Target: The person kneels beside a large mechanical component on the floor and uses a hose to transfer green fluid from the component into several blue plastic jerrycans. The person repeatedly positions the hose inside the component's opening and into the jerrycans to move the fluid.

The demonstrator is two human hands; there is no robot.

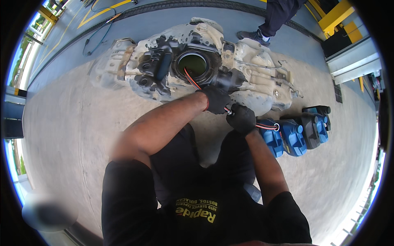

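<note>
A large dirty fuel tank (258,78) lies on the floor in front of me, with a round opening showing greenish liquid (192,65). A thin red-and-black striped hose (190,79) dips into that opening and runs to my black-gloved left hand (215,99), closed around it. Close beside it, my gloved right hand (242,118) is also closed on the hose. A short metal-looking fitting shows in the gap between my hands. Past my right hand the hose leads to the mouth of a blue jug (272,141).
Next to that jug stand another blue jug (294,139), a dark grey jug (310,133) and more containers behind. A person's leg and shoe (254,37) are beyond the tank. A cable (98,35) lies at the far left. Yellow lift parts (334,18) stand at far right.
</note>
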